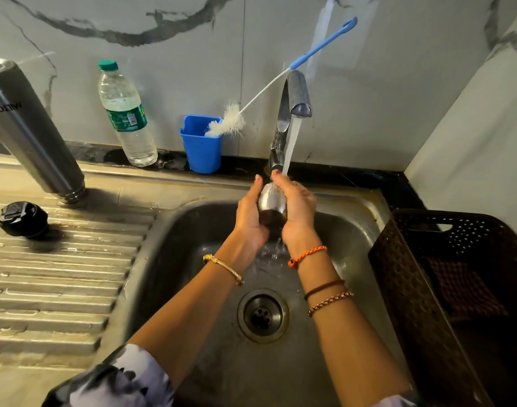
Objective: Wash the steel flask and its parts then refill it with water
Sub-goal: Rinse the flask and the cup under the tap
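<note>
A small steel cup lid (pixel 272 205) of the flask is under the running tap (pixel 298 96), over the sink (pixel 175 248). My left hand (pixel 248 212) and my right hand (pixel 299 211) both grip it from either side. Water streams onto it and splashes below. The steel flask body (pixel 31 133) stands upside down on the ridged drainboard (pixel 54 277) at the left. Its black inner stopper (pixel 22 219) lies on the drainboard in front of the flask.
A plastic water bottle (pixel 126 116) and a blue holder (pixel 202 148) with a white bottle brush (pixel 230 120) stand along the back ledge. A dark brown plastic basket (pixel 448 277) sits right of the sink. The drain (pixel 262 315) is open.
</note>
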